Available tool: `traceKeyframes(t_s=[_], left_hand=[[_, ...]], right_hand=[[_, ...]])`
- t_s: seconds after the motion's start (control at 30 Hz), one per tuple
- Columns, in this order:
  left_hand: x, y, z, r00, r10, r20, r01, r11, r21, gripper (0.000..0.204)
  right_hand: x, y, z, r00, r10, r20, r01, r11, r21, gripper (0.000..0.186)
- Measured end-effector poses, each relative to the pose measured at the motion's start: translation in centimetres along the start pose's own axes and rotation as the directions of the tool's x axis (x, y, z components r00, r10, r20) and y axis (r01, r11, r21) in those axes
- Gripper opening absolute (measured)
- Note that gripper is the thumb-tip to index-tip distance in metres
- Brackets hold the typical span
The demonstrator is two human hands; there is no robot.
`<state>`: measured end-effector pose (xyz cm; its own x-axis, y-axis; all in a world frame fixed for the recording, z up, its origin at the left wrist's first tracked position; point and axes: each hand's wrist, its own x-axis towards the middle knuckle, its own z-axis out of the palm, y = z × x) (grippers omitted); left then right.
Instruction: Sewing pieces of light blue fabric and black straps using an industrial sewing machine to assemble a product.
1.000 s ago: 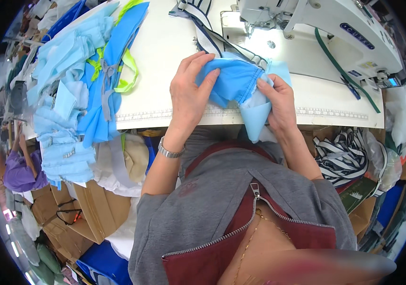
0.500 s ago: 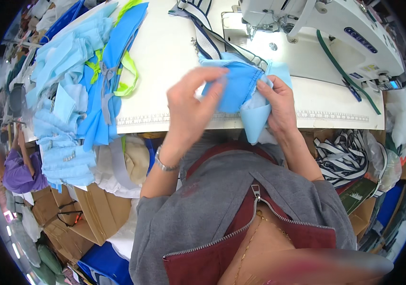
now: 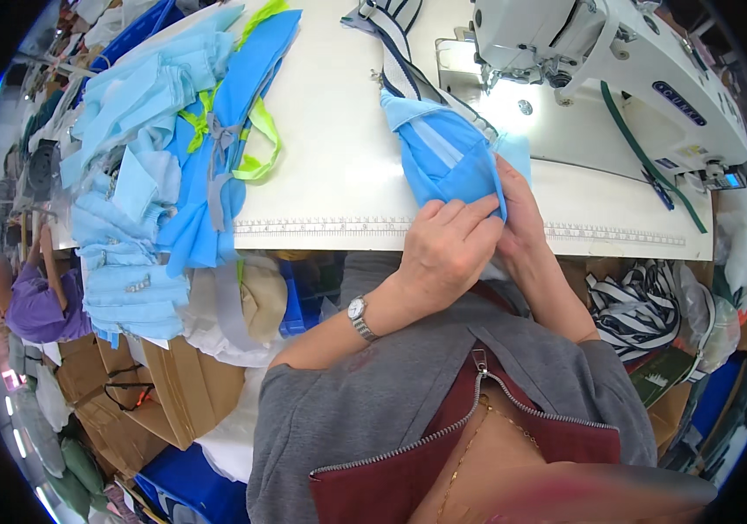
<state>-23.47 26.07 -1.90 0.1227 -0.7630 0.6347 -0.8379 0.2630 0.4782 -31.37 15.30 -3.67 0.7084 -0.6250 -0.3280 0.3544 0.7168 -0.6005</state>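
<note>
A blue fabric piece [image 3: 443, 157], with lighter blue panels, is spread at the front of the table between my hands. My left hand [image 3: 450, 249] is closed, its curled fingers pinching the piece's lower right edge. Just to the right, my right hand [image 3: 524, 214] grips the same edge, thumb on top, its other fingers partly hidden behind the cloth. A navy-and-white striped strap [image 3: 396, 59] runs from the far side of the piece toward the back of the table. The sewing machine [image 3: 601, 52] stands behind and right, its lamp lighting the needle area.
Light blue cut pieces [image 3: 151, 96] and bright blue cloth with green ties [image 3: 238, 105] pile up at left. A ruler strip [image 3: 321, 227] lines the table's front edge. Small snips [image 3: 658, 190] and a dark green strip [image 3: 627, 131] lie right. Striped webbing [image 3: 631, 306] is heaped below.
My left hand has come down and right onto the fabric's near edge. The blue piece has been turned and spread, so its pointed light blue corner no longer hangs down.
</note>
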Motion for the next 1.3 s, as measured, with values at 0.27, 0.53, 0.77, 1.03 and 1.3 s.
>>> traceKeyframes(t_s=[0.27, 0.53, 0.77, 1.03, 1.3], left_hand=[[-1.5, -3.0, -3.6, 0.991, -0.110, 0.073, 0.104, 0.991, 0.080, 0.018], [0.8, -4.0, -7.4, 0.998, -0.056, -0.005, 0.055, 0.977, 0.208, 0.031], [7.4, -6.0, -2.5, 0.926, 0.022, 0.377, -0.115, 0.967, 0.225, 0.046], [9.5, -11.0, -0.9, 0.862, -0.058, 0.504, -0.069, 0.971, 0.230, 0.041], [9.8, -11.2, 1.5, 0.922, -0.146, 0.359, 0.069, 0.973, 0.218, 0.026]], right_hand=[[-3.1, -2.0, 2.0, 0.874, -0.267, 0.405, 0.481, 0.361, -0.799, 0.027], [-1.9, -7.5, -2.4, 0.711, -0.289, 0.641, 0.586, -0.261, -0.767, 0.039], [-0.8, -8.7, -4.2, 0.722, -0.003, 0.691, 0.598, -0.501, -0.626, 0.049], [1.8, -9.6, -3.9, 0.623, 0.184, 0.760, 0.720, -0.514, -0.466, 0.048], [2.6, -9.2, -4.4, 0.637, 0.162, 0.754, 0.714, -0.491, -0.498, 0.046]])
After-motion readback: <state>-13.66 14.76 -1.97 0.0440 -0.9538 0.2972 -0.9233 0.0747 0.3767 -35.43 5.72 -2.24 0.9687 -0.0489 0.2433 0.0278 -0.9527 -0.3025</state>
